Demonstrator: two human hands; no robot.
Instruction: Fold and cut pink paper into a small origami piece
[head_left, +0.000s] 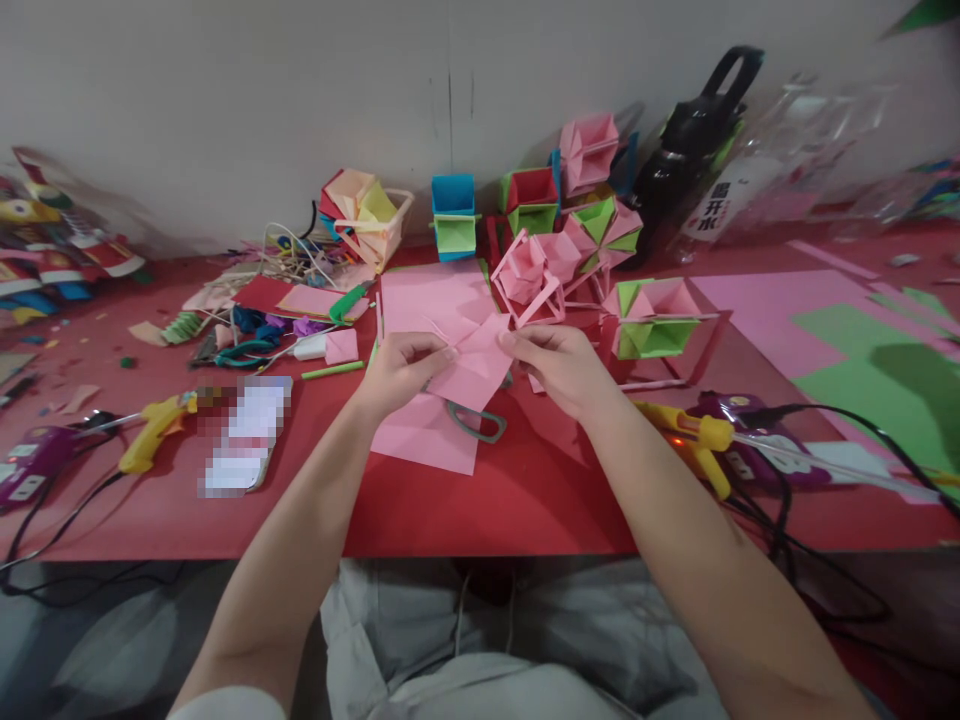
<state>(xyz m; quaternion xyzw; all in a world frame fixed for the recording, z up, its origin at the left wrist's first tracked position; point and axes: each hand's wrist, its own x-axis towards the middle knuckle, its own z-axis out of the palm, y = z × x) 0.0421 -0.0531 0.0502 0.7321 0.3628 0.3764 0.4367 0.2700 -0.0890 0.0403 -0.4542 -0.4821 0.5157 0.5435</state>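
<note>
Between my two hands a creased piece of pink paper is held up over the table. My left hand pinches its left edge between thumb and fingers. At the upper right corner, my right hand grips the same piece. Beneath it lie pink sheets and a pair of scissors, of which a grey handle loop shows; the rest is covered. Just behind my hands stand folded pink paper pieces, and a green and pink paper box is right of my right hand.
Yellow glue guns with cords lie on both sides of the red table. A phone is at left. Behind stand folded paper boxes, a black bottle and clear plastic bottles. A green cutter rests on scraps.
</note>
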